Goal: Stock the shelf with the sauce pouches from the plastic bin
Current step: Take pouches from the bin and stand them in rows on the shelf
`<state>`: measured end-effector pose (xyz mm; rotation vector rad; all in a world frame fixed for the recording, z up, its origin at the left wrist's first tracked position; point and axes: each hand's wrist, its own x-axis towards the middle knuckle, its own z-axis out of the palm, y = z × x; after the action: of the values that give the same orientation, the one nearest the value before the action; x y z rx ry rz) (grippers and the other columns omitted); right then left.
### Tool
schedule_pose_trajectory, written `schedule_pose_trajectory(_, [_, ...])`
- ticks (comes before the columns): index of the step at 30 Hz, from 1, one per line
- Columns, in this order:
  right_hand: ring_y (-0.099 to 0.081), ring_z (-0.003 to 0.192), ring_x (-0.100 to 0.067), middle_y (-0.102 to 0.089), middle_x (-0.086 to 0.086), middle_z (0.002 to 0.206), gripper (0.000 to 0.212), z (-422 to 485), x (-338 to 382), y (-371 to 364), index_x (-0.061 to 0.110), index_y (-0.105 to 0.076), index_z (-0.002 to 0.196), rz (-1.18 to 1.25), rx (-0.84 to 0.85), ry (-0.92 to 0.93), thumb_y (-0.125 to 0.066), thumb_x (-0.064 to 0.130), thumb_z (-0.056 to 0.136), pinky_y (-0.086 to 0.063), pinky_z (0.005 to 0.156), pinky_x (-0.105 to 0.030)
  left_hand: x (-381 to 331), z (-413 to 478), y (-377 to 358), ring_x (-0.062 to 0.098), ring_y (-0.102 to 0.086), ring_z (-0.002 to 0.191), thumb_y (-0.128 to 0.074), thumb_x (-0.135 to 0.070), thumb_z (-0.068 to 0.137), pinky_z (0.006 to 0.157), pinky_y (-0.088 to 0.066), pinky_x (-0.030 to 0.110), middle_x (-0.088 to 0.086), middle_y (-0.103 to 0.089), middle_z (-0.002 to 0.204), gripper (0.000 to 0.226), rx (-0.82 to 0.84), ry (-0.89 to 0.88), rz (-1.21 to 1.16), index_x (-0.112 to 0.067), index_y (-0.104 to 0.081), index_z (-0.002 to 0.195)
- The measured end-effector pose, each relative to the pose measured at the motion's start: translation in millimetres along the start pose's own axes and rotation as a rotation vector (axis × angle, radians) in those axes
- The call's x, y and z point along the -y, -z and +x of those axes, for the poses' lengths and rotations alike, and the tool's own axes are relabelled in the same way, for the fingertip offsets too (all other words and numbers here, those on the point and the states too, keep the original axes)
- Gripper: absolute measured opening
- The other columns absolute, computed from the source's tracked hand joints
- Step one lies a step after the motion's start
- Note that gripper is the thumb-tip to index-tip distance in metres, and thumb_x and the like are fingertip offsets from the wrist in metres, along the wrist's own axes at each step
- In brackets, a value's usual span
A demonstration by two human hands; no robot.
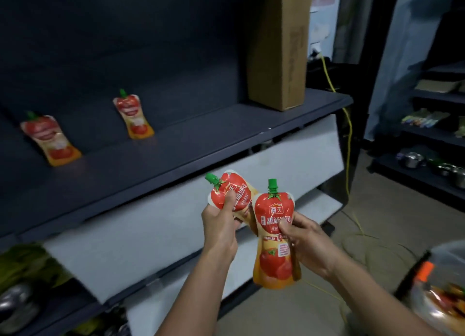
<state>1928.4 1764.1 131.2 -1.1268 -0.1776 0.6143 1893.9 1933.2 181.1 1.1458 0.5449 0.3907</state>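
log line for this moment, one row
left hand: grips tilted pouch | right hand: grips upright pouch | shelf: two placed pouches, cardboard box at right end | plastic bin: lower right, blurred

We see a dark shelf (201,139) running from the left edge of view to its rounded right corner. Two sauce pouches stand on it with their green caps up, close to the dark rear panel: the left pouch (50,139) near the left edge and the second pouch (132,115) well apart to its right. At the shelf's right end we find a tall cardboard box (279,46) standing upright, well apart from both pouches, and below it we make out the floor (392,225) with a yellow cable (348,134) trailing down onto it.
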Motion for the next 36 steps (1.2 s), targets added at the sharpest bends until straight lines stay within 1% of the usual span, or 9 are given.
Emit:
schedule_pose_trajectory(2, [-0.066, 0.103, -0.034, -0.068, -0.019, 0.113, 0.040, 17, -12, -44, 0.004, -0.063, 0.113, -0.037, -0.036, 0.044, -0.074, 0.020, 0.079, -0.055, 0.082, -0.043, -29, 13, 46, 0.017, -0.070, 0.090, -0.062, -0.019, 0.094, 0.082, -0.055, 0.036, 0.005, -0.074, 0.100, 0.004, -0.040, -0.125, 0.038, -0.019, -0.065, 0.097])
schedule_pose_trajectory(9, [-0.068, 0.091, -0.035, -0.071, -0.019, 0.102, 0.031, 72, -20, -155, 0.007, -0.066, 0.105, -0.039, -0.066, 0.177, -0.068, 0.019, 0.076, -0.056, 0.075, -0.041, -112, 54, 167, 0.021, -0.071, 0.095, -0.065, -0.020, 0.092, 0.090, -0.056, 0.047, 0.001, -0.075, 0.098, 0.005, -0.081, -0.298, 0.178, -0.024, -0.066, 0.096])
schedule_pose_trajectory(13, [-0.070, 0.088, -0.028, -0.073, -0.014, 0.097, 0.021, 116, -4, -205, 0.007, -0.065, 0.105, -0.134, -0.020, 0.285, -0.064, 0.014, 0.085, -0.057, 0.071, -0.034, -139, 78, 200, 0.019, -0.071, 0.096, -0.065, -0.019, 0.092, 0.089, -0.056, 0.045, 0.002, -0.074, 0.103, 0.010, -0.123, -0.326, 0.167, -0.026, -0.063, 0.098])
schedule_pose_trajectory(18, [-0.070, 0.091, -0.027, -0.073, -0.012, 0.098, 0.016, 187, 15, -255, 0.006, -0.067, 0.100, -0.210, 0.051, 0.381, -0.068, 0.013, 0.085, -0.056, 0.080, -0.041, -171, 121, 228, 0.023, -0.071, 0.098, -0.068, -0.017, 0.090, 0.088, -0.056, 0.046, 0.007, -0.073, 0.107, 0.013, -0.166, -0.387, 0.140, -0.023, -0.064, 0.101])
schedule_pose_trajectory(22, [-0.071, 0.086, -0.022, -0.073, -0.011, 0.096, 0.018, 245, 29, -289, 0.004, -0.067, 0.101, -0.184, 0.114, 0.400, -0.068, 0.010, 0.085, -0.058, 0.074, -0.035, -201, 168, 243, 0.023, -0.071, 0.098, -0.070, -0.014, 0.088, 0.089, -0.056, 0.048, 0.006, -0.075, 0.101, 0.013, -0.198, -0.447, 0.157, -0.014, -0.067, 0.101])
schedule_pose_trajectory(26, [-0.071, 0.088, -0.022, -0.074, -0.007, 0.095, 0.014, 322, 34, -315, 0.011, -0.069, 0.096, -0.184, 0.201, 0.336, -0.069, 0.011, 0.082, -0.057, 0.075, -0.036, -228, 232, 257, 0.012, -0.073, 0.084, -0.070, -0.011, 0.087, 0.080, -0.059, 0.037, -0.003, -0.076, 0.087, 0.007, -0.247, -0.493, 0.223, -0.011, -0.069, 0.094])
schedule_pose_trajectory(29, [-0.071, 0.093, -0.025, -0.073, -0.011, 0.102, 0.026, 341, 34, -318, 0.009, -0.068, 0.100, -0.191, 0.231, 0.291, -0.073, 0.016, 0.075, -0.057, 0.081, -0.040, -234, 250, 263, 0.005, -0.072, 0.076, -0.072, -0.012, 0.086, 0.072, -0.056, 0.027, -0.004, -0.074, 0.085, 0.009, -0.264, -0.504, 0.266, -0.007, -0.067, 0.092])
schedule_pose_trajectory(33, [-0.070, 0.097, -0.030, -0.072, -0.013, 0.104, 0.033, 343, 31, -305, 0.006, -0.067, 0.104, -0.243, 0.244, 0.265, -0.074, 0.016, 0.073, -0.055, 0.088, -0.046, -240, 256, 269, 0.008, -0.071, 0.077, -0.075, -0.009, 0.082, 0.069, -0.055, 0.024, -0.002, -0.073, 0.085, 0.009, -0.236, -0.514, 0.380, -0.007, -0.067, 0.087])
schedule_pose_trajectory(36, [-0.071, 0.092, -0.019, -0.075, -0.003, 0.098, 0.041, 355, 55, -308, 0.013, -0.065, 0.106, -0.429, 0.320, 0.349, -0.078, 0.014, 0.068, -0.059, 0.076, -0.031, -270, 270, 278, 0.007, -0.069, 0.078, -0.077, -0.002, 0.078, 0.065, -0.055, 0.017, -0.003, -0.071, 0.087, 0.020, -0.138, -0.492, 0.539, -0.009, -0.067, 0.094])
